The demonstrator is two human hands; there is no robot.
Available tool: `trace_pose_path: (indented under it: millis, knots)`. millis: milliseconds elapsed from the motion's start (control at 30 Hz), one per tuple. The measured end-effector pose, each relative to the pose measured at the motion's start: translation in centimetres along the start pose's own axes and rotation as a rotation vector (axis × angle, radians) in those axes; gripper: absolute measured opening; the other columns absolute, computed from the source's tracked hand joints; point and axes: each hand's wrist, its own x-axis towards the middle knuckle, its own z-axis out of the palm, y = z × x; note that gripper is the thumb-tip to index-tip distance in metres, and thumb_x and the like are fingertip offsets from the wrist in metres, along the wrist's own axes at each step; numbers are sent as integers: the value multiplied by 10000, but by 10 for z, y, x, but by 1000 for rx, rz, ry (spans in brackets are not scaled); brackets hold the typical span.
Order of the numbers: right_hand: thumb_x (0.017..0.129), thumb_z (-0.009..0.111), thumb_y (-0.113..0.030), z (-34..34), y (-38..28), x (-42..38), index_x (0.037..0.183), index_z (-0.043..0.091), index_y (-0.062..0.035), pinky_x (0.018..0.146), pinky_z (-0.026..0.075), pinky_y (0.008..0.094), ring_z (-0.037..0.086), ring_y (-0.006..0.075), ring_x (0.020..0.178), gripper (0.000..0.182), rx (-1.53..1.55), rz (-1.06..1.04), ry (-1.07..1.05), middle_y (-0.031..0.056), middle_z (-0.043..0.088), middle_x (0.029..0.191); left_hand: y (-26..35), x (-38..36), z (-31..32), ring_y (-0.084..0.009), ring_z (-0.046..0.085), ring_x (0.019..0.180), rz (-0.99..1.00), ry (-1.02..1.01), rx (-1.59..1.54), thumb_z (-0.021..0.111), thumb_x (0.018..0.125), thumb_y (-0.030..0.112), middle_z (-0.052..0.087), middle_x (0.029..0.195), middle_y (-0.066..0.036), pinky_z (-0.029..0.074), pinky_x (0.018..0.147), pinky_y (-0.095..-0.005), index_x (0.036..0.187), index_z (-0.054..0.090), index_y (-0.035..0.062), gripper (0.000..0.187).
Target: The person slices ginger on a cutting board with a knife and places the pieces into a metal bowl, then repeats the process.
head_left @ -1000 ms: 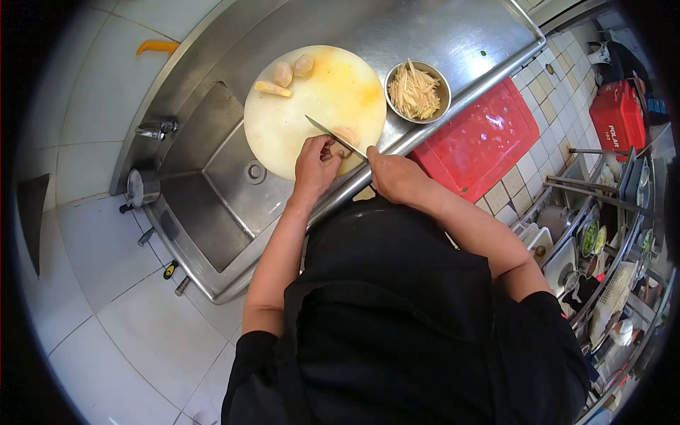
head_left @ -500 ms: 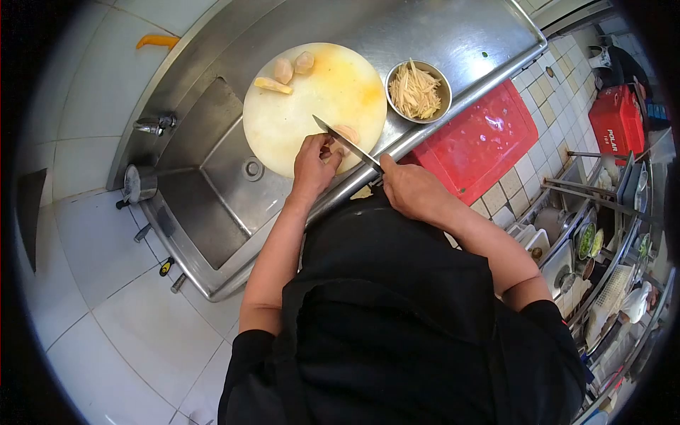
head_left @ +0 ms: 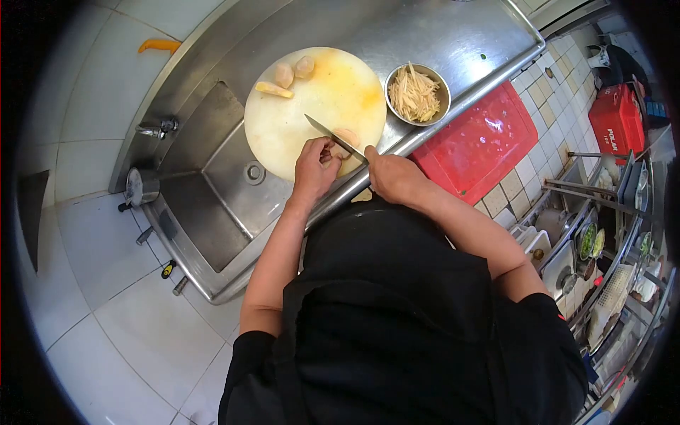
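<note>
My right hand is closed round the handle of a knife, whose blade lies across the near part of a round white cutting board. Beside the blade, my left hand has its fingers curled on a pale peeled piece, partly hidden by the fingers and blade. Thin pale slices lie just past the blade. Two peeled lumps and a yellowish cut piece rest at the board's far left. A metal bowl right of the board holds pale shredded strips.
A steel sink with a tap lies left of the board. At its left edge hangs a metal cup. A red lid-like panel is below the counter's right edge. Shelves with containers stand at the far right.
My right hand and the knife have shifted left, the blade's tip now farther over the board. My left hand stays nearly in place.
</note>
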Motion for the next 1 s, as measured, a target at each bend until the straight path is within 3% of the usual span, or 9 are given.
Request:
trace_pose_path:
  millis: [300,733,800,1000]
  knots:
    - [967,513,-108,-23,-11,-41,1124,432,59,699,488,589,642,496,790,244,55,51,-29,301,643,797,4,-1,-2,-207,676,960,-38,-21,8,729,871,72,626,1148,-136,586,878,-312,1194,606,-36,362]
    - [951,488,-83,6,-4,-1,1093,461,58,689,501,574,657,480,756,203,17,54,-24,294,654,771,-3,-2,2,-199,672,969,-8,8,-18,714,855,45,626,1130,-127,582,878,-302,1173,620,-13,337]
    - [934,469,-61,-2,-6,-1,1101,468,53,754,529,566,686,467,851,203,-10,91,-93,302,682,853,-2,-4,1,-203,675,966,-7,8,3,714,856,49,626,1125,-129,582,878,-303,1170,620,-14,334]
    - [939,470,-73,-19,-14,-27,1116,461,47,726,526,575,681,467,799,213,26,42,-1,295,668,789,5,-2,0,-214,679,966,-38,-3,35,719,861,65,627,1120,-138,587,878,-317,1163,617,-30,333]
